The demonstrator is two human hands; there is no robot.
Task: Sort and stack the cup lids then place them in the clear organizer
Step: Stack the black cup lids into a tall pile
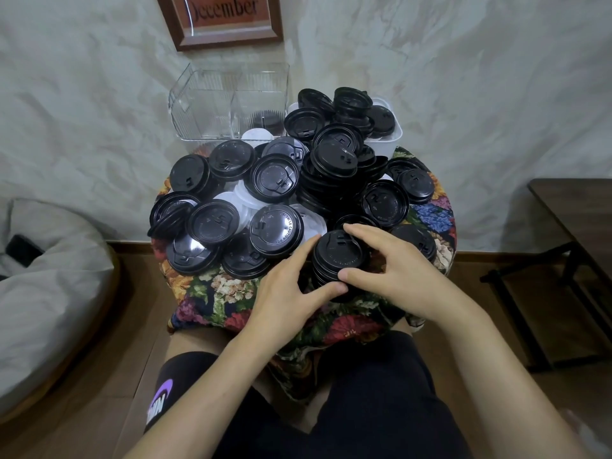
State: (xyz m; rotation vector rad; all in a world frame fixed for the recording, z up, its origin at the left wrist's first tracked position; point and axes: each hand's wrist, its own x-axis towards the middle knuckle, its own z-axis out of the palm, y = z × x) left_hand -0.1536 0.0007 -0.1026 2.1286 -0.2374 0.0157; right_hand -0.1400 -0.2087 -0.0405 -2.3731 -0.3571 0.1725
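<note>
A stack of black cup lids stands at the near edge of a small round table covered with a floral cloth. My left hand grips the stack from the left, thumb at its base. My right hand curls round it from the right, fingers over the top rim. Several loose black lids and a few white lids cover the table. The clear organizer stands at the back, with some black lids in its right compartment.
A white tub heaped with black lids stands at the back right. A grey beanbag with a dark phone on it lies left. A dark wooden table is at right. A framed sign hangs on the wall behind. My knees are under the table's near edge.
</note>
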